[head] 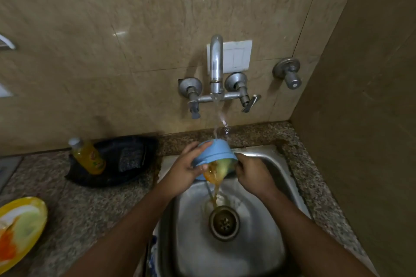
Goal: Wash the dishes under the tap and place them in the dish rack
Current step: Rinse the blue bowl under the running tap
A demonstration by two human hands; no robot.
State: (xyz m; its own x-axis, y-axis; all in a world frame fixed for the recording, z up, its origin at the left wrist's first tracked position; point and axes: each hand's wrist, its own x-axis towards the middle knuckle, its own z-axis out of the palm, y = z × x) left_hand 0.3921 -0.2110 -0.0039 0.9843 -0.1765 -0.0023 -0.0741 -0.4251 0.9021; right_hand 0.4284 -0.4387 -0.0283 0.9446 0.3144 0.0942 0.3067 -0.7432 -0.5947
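Your left hand (183,171) and right hand (252,173) both grip the blue bowl (213,153), tipped over the sink (265,159) under the tap (216,63). It looks light, stiff, and slippery when wet; hold it by the rim.

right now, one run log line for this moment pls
step: rinsing | blue bowl: tipped under tap, brown water pouring into sink | left hand: grips bowl | right hand: at rim
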